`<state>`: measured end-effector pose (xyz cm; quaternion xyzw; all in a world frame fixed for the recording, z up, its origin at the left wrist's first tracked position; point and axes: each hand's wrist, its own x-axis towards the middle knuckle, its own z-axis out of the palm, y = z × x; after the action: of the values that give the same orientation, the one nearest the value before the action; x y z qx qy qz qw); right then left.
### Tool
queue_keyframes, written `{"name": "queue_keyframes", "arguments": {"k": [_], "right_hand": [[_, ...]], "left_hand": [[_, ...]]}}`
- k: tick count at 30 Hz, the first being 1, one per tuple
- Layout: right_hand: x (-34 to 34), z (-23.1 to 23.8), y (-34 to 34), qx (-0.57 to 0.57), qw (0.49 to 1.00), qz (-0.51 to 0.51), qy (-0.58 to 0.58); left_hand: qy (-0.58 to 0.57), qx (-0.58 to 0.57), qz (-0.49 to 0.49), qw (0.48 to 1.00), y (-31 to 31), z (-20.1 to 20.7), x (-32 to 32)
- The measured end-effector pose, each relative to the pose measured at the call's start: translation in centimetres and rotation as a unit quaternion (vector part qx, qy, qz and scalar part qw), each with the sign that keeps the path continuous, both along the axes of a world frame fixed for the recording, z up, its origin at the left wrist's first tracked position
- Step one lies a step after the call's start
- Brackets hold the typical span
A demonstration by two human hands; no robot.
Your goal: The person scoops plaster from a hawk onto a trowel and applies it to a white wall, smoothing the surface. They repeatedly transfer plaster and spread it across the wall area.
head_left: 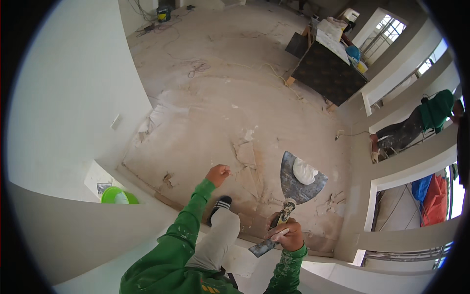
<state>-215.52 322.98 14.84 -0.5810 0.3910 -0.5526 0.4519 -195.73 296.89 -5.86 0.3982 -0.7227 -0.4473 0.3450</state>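
My right hand [290,235] is closed round the worn handle of a wide putty knife [289,177], whose fan-shaped grey blade points away from me. A lump of white putty [304,171] sits on that blade. The same hand also grips a narrow putty knife [263,248], its small blade pointing back toward my body. My left hand [219,175] hangs above the floor with its fingers curled in, and nothing shows in it. It touches nothing. Both my green sleeves are flecked with white.
Dusty floor [196,127] spreads ahead, with paper scraps [246,154] and cables. A green bucket [119,196] is beside the left wall [73,98]. A black box-like table [327,73] stands far right. Another person in green [435,111] is by the window openings at right.
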Motion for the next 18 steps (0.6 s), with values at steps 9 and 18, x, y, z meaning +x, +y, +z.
{"name": "queue_keyframes", "arguments": {"k": [9, 18], "right_hand": [[1.2, 1.6, 1.9, -0.068, 0.99, 0.104, 0.061], [-2.3, 2.7, 6.8, -0.12, 0.953, 0.271, 0.07]], "left_hand": [[0.036, -0.003, 0.145, 0.989, 10.2, 4.9, 8.4], [0.344, 0.023, -0.345, 0.873, 28.8, 23.2, -4.3]]}}
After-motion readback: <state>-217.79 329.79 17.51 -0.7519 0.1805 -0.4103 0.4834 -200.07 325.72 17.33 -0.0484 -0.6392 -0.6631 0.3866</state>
